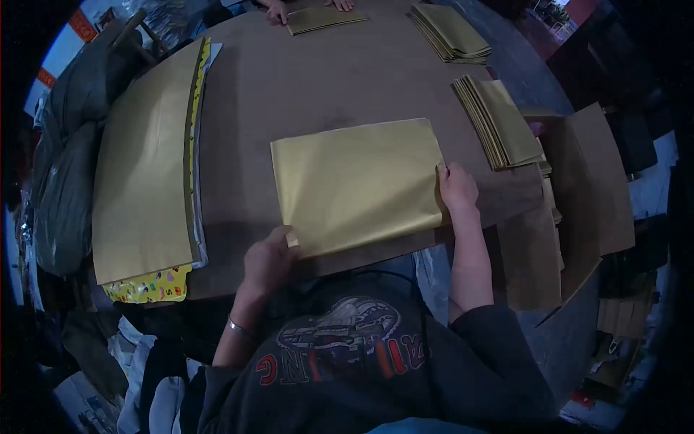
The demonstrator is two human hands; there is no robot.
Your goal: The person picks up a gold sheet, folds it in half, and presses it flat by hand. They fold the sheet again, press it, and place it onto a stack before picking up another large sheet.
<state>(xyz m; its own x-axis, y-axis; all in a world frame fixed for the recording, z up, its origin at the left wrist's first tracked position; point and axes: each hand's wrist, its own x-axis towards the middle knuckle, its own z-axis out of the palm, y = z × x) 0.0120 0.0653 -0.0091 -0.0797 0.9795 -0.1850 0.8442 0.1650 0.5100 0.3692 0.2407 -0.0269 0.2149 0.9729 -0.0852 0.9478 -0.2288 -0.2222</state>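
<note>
Your left hand is closed on the sheet at its near-left corner; your right hand is closed on its right edge. The big pile lies left of the sheet.

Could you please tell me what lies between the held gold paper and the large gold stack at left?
The head view shows only bare brown tabletop between the held gold paper and the large stack.

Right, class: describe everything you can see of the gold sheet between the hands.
The sheet is gold, faintly shiny, roughly rectangular, and looks like paper. It lies slightly askew near the table's near edge, with soft ripples low down. The left hand pinches its near left corner; the right hand grips its right edge.
</note>
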